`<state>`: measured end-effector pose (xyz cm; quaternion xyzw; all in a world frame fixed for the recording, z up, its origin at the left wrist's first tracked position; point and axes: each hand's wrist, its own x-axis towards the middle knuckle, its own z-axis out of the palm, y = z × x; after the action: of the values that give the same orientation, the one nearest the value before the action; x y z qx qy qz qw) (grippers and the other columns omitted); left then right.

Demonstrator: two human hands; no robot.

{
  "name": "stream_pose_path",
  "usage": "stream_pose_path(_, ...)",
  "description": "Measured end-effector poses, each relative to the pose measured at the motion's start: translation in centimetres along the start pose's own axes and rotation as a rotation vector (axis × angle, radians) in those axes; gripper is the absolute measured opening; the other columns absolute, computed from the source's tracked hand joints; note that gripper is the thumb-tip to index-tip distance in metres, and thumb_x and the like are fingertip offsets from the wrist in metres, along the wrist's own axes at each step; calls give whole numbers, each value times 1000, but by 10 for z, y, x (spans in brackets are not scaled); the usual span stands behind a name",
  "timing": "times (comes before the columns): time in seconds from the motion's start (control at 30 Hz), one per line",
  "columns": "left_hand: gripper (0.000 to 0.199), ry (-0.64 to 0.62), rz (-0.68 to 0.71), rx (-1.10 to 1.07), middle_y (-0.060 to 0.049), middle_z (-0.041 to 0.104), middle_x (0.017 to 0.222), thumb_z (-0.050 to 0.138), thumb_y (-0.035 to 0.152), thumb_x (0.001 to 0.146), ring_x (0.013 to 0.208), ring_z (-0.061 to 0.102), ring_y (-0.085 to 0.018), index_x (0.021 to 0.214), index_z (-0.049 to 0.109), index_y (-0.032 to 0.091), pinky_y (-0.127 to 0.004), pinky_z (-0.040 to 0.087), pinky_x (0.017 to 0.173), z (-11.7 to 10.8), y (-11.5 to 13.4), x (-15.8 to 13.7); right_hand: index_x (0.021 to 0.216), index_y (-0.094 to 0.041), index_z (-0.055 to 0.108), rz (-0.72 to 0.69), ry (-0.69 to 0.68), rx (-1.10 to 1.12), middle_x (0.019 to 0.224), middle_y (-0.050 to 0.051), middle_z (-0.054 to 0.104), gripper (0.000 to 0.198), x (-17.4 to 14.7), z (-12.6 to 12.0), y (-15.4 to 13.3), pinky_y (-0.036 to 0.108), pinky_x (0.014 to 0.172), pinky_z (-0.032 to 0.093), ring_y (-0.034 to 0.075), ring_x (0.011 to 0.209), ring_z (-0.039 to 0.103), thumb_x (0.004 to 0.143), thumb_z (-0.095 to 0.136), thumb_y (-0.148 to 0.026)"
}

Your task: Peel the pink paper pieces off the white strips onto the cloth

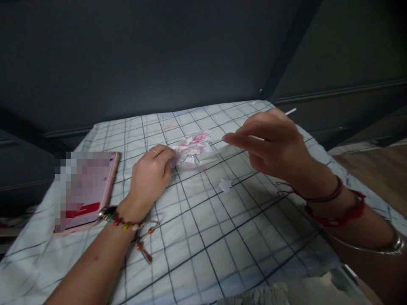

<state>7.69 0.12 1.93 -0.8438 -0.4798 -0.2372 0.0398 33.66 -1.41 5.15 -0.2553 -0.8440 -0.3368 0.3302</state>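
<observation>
1. The hands are apart. From where I stand, the right hand is closed around a thin white stick, one end poking out behind the knuckles; the forefinger points towards the left hand, perhaps for fine control.
2. The left hand rests low, its fingertips touching the near-left edge of a crinkled, see-through piece with pink and white scraps. I can't tell whether they pinch it or just press; either would keep such a light thing from sliding.
3. That piece lies between the hands, probably so that both can get at it. A translucent strip shows just short of the right fingertips, too blurred for me to say whether they touch it.
4. Nearer the person, below the right fingertips, a white star-shaped piece lies loose.
5. Left of the left hand, a phone lies face up, presumably set aside to leave the middle free.
6. Under everything runs a checked cloth; beyond both hands stands a dark panel.
</observation>
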Motion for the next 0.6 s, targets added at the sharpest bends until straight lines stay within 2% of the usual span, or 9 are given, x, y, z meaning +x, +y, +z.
stream_pose_path(0.13, 32, 3, 1, 15, -6, 66, 96, 36, 7, 75, 90, 63, -21, 87, 63, 19, -34, 52, 80, 1, -1, 0, 101, -21, 52, -21, -8, 34, 76, -4, 53, 29, -1, -3, 2, 29, 58, 35, 11, 70, 47, 84, 40, -1)
stream_pose_path(0.4, 32, 11, 9, 6, -6, 66, 96, 36, 7, 75, 89, 62, -20, 87, 63, 19, -32, 52, 78, 2, -4, -3, 99, -23, 56, 59, 9, 76, 82, -4, 56, 33, -3, -7, 6, 31, 63, 38, 10, 72, 51, 82, 39, -2)
stream_pose_path(0.6, 32, 8, 15, -4, -6, 66, 96, 36, 7, 76, 90, 62, -21, 87, 63, 18, -33, 51, 81, 4, -7, -4, 94, -22, 55, 26, -117, 92, 75, -3, 52, 31, -4, -14, 12, 30, 59, 38, 10, 68, 49, 77, 39, -1)
